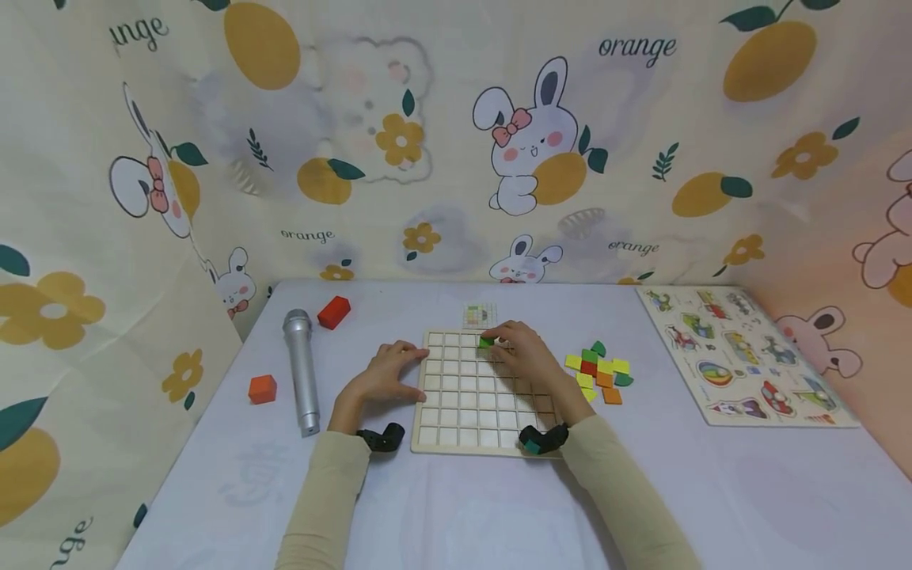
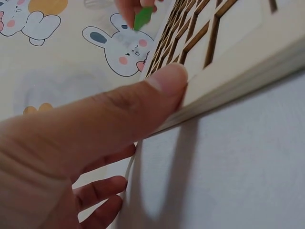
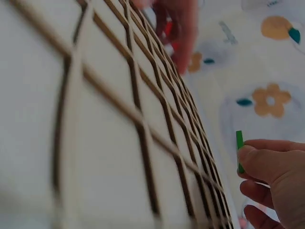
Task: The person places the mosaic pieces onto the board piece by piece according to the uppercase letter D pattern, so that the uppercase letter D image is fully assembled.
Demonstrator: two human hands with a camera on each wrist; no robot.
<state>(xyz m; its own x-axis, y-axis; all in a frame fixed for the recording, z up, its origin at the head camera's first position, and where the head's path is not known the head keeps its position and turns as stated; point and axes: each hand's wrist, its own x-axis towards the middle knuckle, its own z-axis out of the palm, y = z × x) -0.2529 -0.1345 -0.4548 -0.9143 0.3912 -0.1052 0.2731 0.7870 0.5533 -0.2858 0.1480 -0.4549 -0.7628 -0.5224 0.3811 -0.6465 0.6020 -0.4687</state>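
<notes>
A wooden grid board [image 1: 456, 396] lies on the table in front of me. My left hand [image 1: 385, 376] holds its left edge, thumb pressed on the rim [image 2: 162, 81] and fingers curled under it. My right hand [image 1: 523, 352] reaches over the board's far row and pinches a small green tile [image 1: 487, 342] at the fingertips. The left wrist view shows the green tile [image 2: 142, 18] far off. The right wrist view shows the green tile [image 3: 239, 148] edge-on against the thumb, beside the grid board [image 3: 109, 133].
A pile of coloured tiles [image 1: 600, 370] lies right of the board. A small pattern card [image 1: 480, 315] sits behind it. A silver microphone [image 1: 302, 368], a red block [image 1: 333, 312] and an orange cube [image 1: 262, 389] are on the left. A picture puzzle board [image 1: 741, 352] lies far right.
</notes>
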